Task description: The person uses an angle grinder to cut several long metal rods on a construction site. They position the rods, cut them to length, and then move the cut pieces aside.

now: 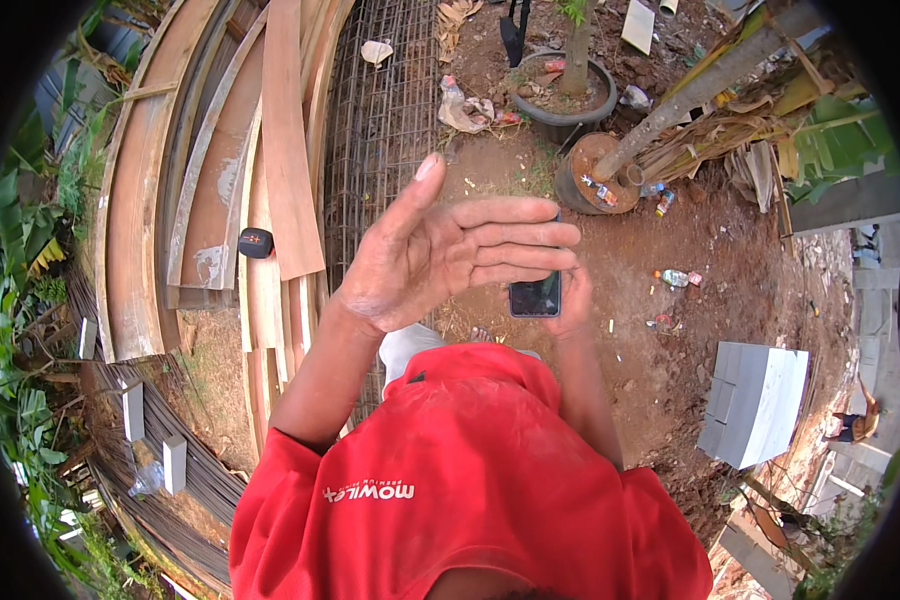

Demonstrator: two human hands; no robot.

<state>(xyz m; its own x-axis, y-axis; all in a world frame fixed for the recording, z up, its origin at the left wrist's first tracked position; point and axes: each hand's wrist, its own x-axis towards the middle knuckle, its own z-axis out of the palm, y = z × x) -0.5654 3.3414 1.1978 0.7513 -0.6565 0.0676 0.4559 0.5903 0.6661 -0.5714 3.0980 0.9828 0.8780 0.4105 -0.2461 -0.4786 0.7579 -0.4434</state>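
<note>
My left hand (430, 251) is raised in front of my chest, palm showing, with its fingers stretched flat to the right and its thumb pointing up. It holds nothing. Behind its fingertips is my right hand (575, 303), partly hidden, wrapped around a dark smartphone (536, 298). The phone's upper part lies behind the left fingers, and only its lower end shows. I cannot tell whether the left fingertips touch the phone.
Long wooden boards (288, 150) and a steel rebar mesh (382, 140) lie at the left, with a small black box (256, 243) on the boards. A potted tree (570, 105), a rusty drum (596, 178), plastic bottles (678, 278) and stacked grey blocks (752, 404) stand or lie at the right.
</note>
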